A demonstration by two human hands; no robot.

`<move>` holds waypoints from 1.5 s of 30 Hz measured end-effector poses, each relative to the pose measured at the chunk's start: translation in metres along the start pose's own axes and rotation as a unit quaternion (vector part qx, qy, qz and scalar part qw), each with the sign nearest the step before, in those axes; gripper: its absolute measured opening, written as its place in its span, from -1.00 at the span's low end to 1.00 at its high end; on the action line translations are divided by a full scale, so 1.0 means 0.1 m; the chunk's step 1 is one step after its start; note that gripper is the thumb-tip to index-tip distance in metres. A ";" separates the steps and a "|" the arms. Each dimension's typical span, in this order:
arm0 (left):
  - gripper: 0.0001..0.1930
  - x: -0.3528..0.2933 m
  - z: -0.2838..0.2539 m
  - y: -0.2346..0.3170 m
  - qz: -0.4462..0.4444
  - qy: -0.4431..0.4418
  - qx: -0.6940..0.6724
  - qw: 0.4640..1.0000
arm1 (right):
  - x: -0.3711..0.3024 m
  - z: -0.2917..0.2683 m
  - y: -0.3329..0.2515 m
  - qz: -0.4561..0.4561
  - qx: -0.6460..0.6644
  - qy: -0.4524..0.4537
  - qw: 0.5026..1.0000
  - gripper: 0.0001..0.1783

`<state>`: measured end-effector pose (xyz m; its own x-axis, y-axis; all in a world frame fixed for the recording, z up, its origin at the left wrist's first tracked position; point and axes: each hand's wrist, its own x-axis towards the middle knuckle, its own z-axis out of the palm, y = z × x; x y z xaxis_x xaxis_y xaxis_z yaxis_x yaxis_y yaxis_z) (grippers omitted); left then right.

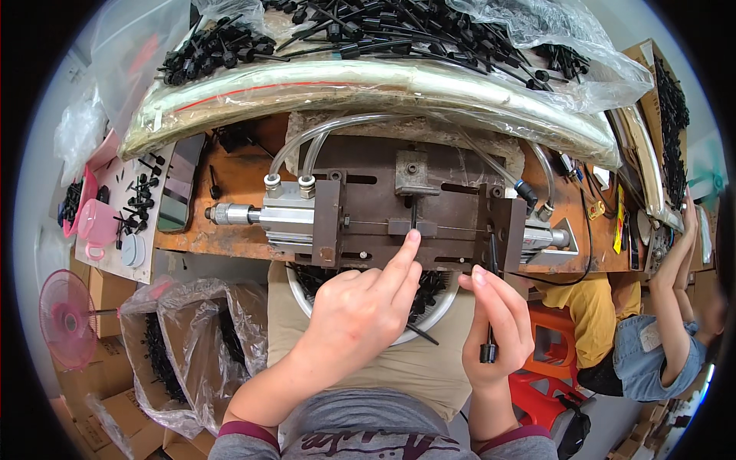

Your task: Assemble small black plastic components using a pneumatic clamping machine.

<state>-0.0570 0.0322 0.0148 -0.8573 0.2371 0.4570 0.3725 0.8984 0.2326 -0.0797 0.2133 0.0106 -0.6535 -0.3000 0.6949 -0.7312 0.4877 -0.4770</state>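
My left hand (360,303) reaches over a brown metal fixture (376,169), its index finger stretched out and the others loosely curled. That fingertip touches the near end of a small black rod (414,211), which lies at the grey centre block (400,227) under a metal clamp (412,172). In my right hand (498,326) is a thin black plastic rod with a round knobbed end (488,353), held upright near the fixture's right side. Thumb and fingers close round its middle and hide part of it. On my lap, below the fixture, sits a pale round basin (301,299) of similar black parts.
Silver pneumatic cylinders (287,222) with clear hoses flank the fixture. Behind it, a plastic-wrapped bolster (368,88) fronts a heap of black rods (368,31). A pink cup (100,222) and fan (67,318) stand left. Another person's arm (671,307) works at right.
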 end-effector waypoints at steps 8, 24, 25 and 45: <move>-0.80 0.04 -0.02 0.00 -0.020 -0.025 -0.027 0.999 | -0.08 0.06 0.08 0.016 0.187 0.066 0.980 -0.66; -0.57 0.02 -0.20 0.02 -0.066 -0.006 -0.285 0.956 | -0.02 0.03 0.06 -0.011 -0.051 0.052 0.997 -0.66; -0.56 0.01 -0.27 0.06 -0.067 -0.021 -0.348 0.935 | -0.02 0.04 0.06 -0.027 -0.064 0.031 0.997 -0.66; -0.77 -0.10 -0.01 0.06 -0.061 -0.017 -0.050 0.997 | -0.04 0.04 0.06 0.003 0.027 0.032 0.999 -0.58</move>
<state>-0.0460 0.0348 0.0123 -0.9093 0.1414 0.3914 0.2961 0.8808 0.3696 -0.0821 0.2142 0.0026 -0.6454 -0.2425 0.7244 -0.7379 0.4433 -0.5090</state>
